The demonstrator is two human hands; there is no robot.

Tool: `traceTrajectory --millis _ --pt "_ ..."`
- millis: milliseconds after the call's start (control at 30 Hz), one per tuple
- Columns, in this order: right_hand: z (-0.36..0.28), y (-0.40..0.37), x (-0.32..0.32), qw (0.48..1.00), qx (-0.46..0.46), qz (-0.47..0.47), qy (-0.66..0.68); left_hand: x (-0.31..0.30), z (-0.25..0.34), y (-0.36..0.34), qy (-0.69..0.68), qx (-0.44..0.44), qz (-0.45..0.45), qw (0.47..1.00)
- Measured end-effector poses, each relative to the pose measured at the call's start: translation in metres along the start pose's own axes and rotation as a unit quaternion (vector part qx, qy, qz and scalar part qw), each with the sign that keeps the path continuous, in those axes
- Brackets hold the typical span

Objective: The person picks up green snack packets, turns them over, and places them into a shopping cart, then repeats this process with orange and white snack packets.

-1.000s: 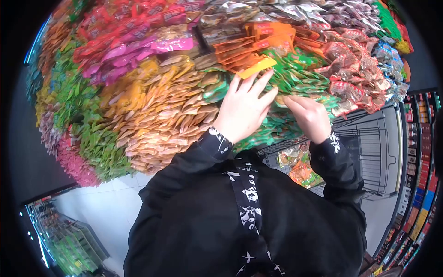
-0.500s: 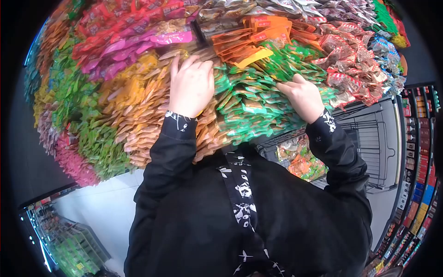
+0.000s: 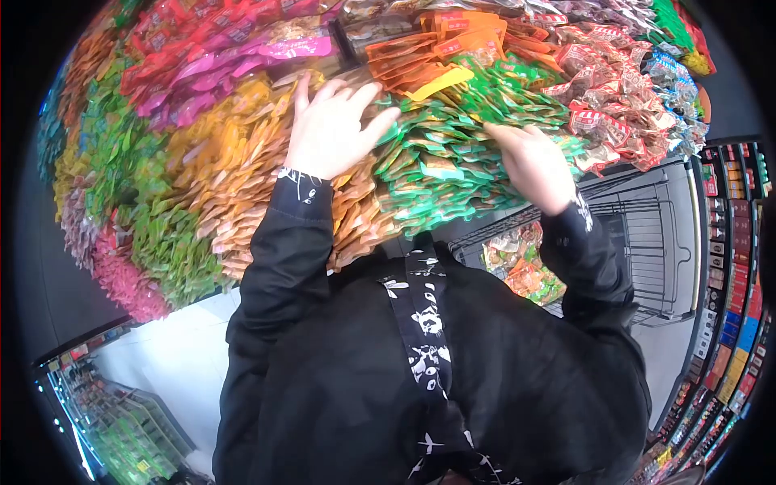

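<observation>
My left hand (image 3: pixel 331 129) is open, its fingers spread over the upper end of the orange-brown packets (image 3: pixel 234 178), with the thumb reaching to the edge of the green packets (image 3: pixel 440 174). At the right side of the green packets is my right hand (image 3: pixel 535 166), its fingers bent together and pointing left onto them. Whether a packet is between those fingertips is hidden. Orange packets (image 3: pixel 436 48) stand in a row just above the green ones.
Pink packets (image 3: pixel 275 48) lie at upper left, red and clear ones (image 3: pixel 602 97) at upper right. A wire cart (image 3: pixel 647 250) with some packets (image 3: pixel 525 267) in it stands at right, beside a stocked shelf (image 3: pixel 735 267). Green goods (image 3: pixel 121 428) are at lower left.
My left hand has spread its fingers, the thumb moving out to the right. My right hand has turned slightly, its fingers lower and closer together. The view has shifted a little.
</observation>
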State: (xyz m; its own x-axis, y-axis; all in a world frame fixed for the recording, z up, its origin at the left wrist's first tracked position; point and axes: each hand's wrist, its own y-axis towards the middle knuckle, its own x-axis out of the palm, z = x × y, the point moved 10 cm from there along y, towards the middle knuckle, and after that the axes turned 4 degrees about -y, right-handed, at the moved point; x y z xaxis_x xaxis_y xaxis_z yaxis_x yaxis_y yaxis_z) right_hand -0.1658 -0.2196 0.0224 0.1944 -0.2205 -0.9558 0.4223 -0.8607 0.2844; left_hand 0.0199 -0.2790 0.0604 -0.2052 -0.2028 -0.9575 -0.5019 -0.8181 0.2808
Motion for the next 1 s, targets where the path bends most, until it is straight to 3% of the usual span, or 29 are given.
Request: traceTrajectory --millis 67,100,200,267,333,767,900,1000 --pt "0.0 -0.008 -0.036 0.986 0.082 0.076 0.121 0.005 0.002 -0.002 0.008 0.005 -0.012 1.0" --pt "0.001 -0.014 -0.042 0.98 0.089 0.132 0.115 0.003 0.005 -0.002 0.018 0.015 -0.001 1.0" --pt "0.012 -0.028 -0.03 0.972 0.127 0.149 0.128 0.0 0.012 0.0 0.018 0.031 0.005 0.999" --pt "0.014 -0.035 -0.022 0.97 0.148 0.13 0.14 0.005 0.01 0.002 0.031 0.003 -0.062 0.998" --pt "0.011 -0.044 -0.025 0.964 0.135 0.164 0.161 0.001 0.013 0.002 0.049 0.056 0.03 0.997" --pt "-0.01 -0.089 -0.037 0.938 0.214 0.229 0.147 0.018 0.032 0.003 0.188 0.044 0.02 0.981" --pt "-0.032 -0.133 -0.046 0.915 0.28 0.264 0.121 -0.021 0.049 -0.017 0.072 0.098 0.104 0.987" --pt "-0.057 -0.174 -0.033 0.894 0.335 0.265 0.134 -0.018 0.077 -0.032 -0.01 0.182 0.07 0.981"
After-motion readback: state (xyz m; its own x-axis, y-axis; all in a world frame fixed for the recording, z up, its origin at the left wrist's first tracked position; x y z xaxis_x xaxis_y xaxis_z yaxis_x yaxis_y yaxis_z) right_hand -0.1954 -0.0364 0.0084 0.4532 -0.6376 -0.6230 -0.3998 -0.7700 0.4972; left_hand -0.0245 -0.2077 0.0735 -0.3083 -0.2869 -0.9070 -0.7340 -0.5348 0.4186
